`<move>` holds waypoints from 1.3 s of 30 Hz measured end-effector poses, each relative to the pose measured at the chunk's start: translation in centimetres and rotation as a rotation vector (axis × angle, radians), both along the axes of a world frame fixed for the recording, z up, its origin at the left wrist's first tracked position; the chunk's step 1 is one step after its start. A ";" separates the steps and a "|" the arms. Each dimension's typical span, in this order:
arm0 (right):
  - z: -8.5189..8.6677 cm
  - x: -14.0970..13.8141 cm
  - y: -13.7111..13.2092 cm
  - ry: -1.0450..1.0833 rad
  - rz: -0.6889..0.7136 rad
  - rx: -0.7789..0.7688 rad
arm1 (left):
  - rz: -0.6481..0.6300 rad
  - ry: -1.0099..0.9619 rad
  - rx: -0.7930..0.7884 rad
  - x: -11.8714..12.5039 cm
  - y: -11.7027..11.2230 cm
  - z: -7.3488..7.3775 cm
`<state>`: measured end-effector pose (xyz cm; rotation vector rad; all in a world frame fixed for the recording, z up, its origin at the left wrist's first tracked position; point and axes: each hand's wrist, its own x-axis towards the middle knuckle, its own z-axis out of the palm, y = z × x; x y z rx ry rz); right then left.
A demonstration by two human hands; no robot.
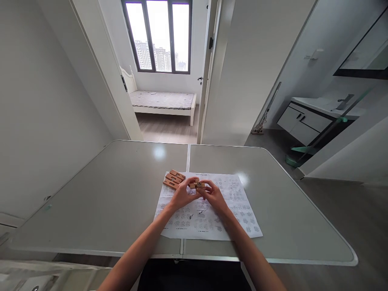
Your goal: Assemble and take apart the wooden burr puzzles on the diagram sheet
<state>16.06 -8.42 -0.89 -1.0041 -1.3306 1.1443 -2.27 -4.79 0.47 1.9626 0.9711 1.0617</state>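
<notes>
My left hand [182, 195] and my right hand [214, 194] meet above a printed paper sheet [239, 214], fingers pinched together on small notched wooden puzzle pieces [197, 184] held between them. Several more wooden pieces [173, 179] lie side by side on the sheet's far left corner, just beyond my left hand. Both forearms reach in from the table's near edge.
The sheet lies on a grey folding table [106, 202] with a centre seam. Beyond it an open doorway shows a bed [163, 101] under a window. A washbasin cabinet [306, 117] and a green mop [298, 155] stand at the right.
</notes>
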 end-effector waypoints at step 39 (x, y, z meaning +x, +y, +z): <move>0.8 0.2 -0.2 0.135 -0.115 -0.087 | -0.060 0.357 0.288 -0.1 -0.4 -0.9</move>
